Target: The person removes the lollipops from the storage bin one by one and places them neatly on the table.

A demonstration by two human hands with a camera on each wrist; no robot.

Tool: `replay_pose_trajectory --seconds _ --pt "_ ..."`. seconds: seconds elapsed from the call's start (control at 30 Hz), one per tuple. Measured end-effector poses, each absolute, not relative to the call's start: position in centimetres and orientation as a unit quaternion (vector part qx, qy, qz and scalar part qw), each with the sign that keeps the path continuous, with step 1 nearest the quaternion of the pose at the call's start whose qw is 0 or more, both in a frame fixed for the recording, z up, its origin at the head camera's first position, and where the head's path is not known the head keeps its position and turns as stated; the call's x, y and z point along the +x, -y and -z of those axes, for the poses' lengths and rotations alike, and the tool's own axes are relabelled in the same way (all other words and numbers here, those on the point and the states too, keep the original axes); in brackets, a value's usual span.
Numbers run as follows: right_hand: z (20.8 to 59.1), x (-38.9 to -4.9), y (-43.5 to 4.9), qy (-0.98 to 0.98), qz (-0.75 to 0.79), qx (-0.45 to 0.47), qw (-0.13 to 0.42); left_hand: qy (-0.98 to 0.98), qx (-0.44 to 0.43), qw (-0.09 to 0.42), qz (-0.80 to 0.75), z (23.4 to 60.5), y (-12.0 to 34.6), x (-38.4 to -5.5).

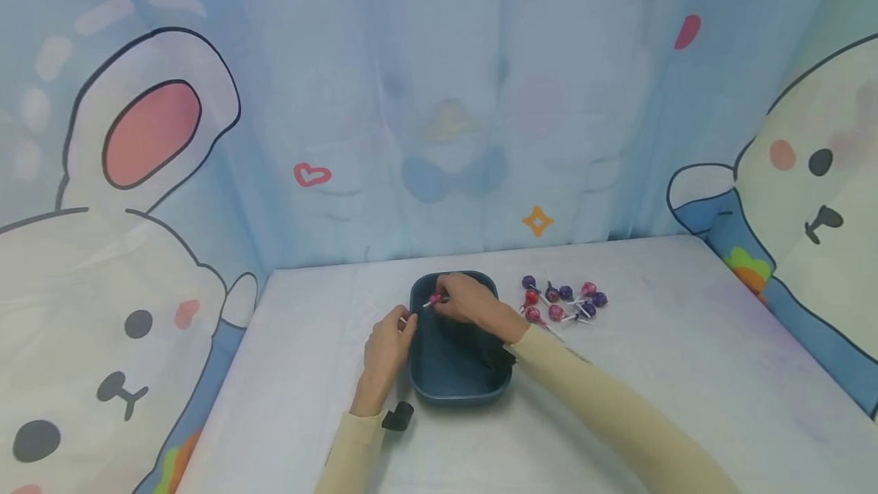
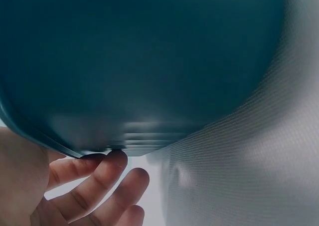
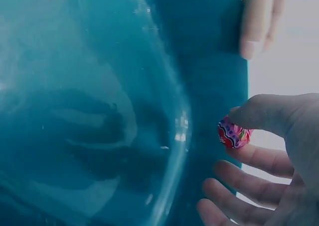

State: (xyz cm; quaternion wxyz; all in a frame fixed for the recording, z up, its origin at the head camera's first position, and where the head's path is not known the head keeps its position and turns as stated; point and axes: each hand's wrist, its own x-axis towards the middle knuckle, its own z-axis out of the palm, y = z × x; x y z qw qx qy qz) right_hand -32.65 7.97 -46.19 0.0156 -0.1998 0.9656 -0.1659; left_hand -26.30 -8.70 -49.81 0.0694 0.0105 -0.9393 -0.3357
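A deep teal tub (image 1: 459,380) stands on the white table. At its left side my left hand (image 1: 387,345) grips the rim; in the left wrist view its fingers (image 2: 94,186) lie against the outer wall. A small white bit shows by those fingertips, too small to identify. Over the tub's far part, my right hand (image 1: 469,299) pinches a pink-and-red wrapped lollipop (image 3: 234,133) by its head between thumb and index finger. Its white stick points left in the head view. The remaining fingers of that hand are spread.
To the tub's right lies a loose group of several lollipops (image 1: 557,312), purple, red and pink, sticks pointing various ways. A light blue curtain (image 1: 439,97) with cartoon animals hangs behind and beside the table (image 1: 686,372).
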Motion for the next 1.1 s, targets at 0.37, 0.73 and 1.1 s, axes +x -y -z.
replay_pose_trajectory --seconds 0.37,0.73,1.1 --pt "44.0 -30.7 -10.8 -0.958 0.190 -0.212 -0.027 0.938 0.008 0.075 0.338 49.7 8.6 -26.2" --pt "43.4 -28.9 -14.1 -0.961 0.203 -0.182 -0.045 0.937 0.000 0.075 0.342 49.9 8.7 -26.1" --pt "43.4 -28.1 -18.1 -0.966 0.214 -0.138 -0.054 0.935 -0.001 0.075 0.346 49.8 8.7 -26.0"
